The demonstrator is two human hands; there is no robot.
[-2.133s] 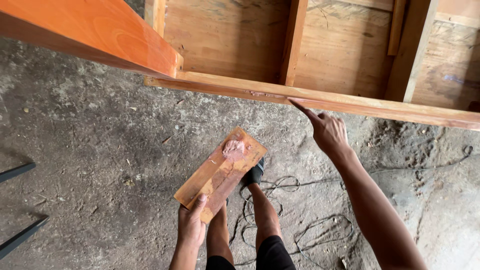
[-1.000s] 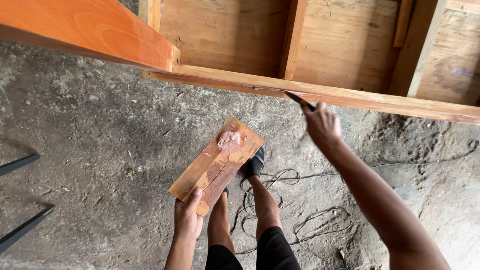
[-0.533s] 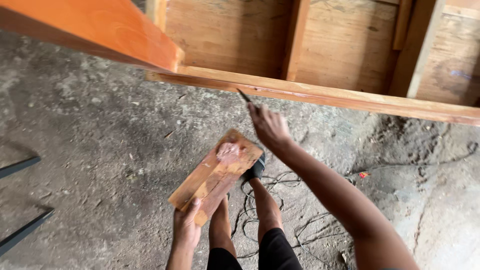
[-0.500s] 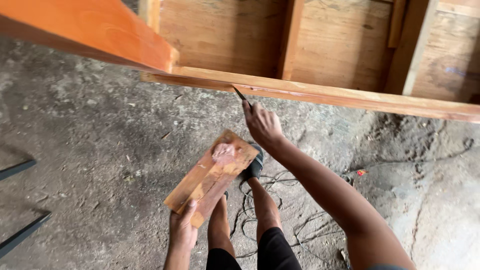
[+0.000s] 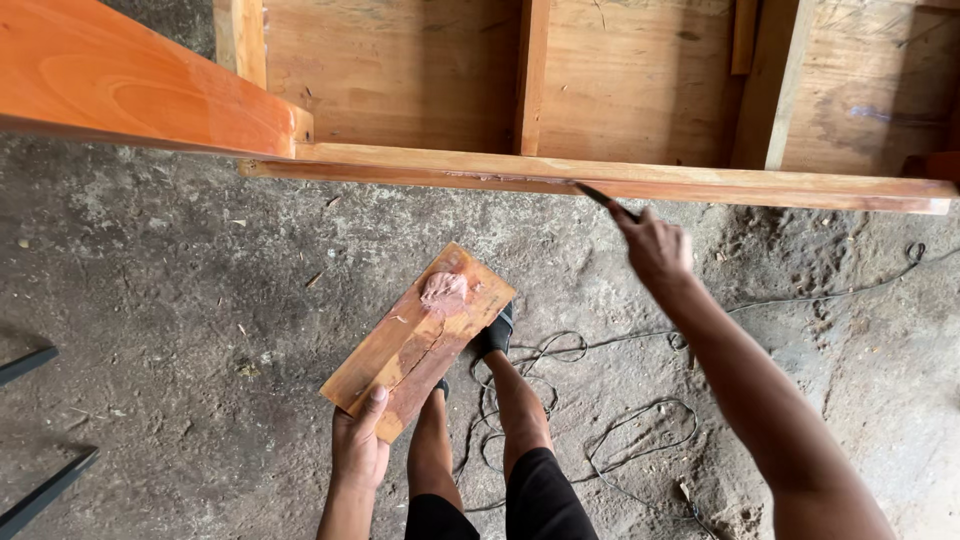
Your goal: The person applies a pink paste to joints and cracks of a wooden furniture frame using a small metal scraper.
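Reaching back to the right from where it was half a second ago, my right hand [image 5: 655, 245] presses the thin dark putty knife [image 5: 603, 200] it grips against the near edge of the long wooden rail [image 5: 760, 185], so fresh filler is going onto the wood. My left hand [image 5: 358, 448] clasps the near end of the small wooden board [image 5: 400, 350], held out over the concrete floor [image 5: 160, 300]. A pinkish lump of filler [image 5: 444, 292] sits near its far end, smeared and soft.
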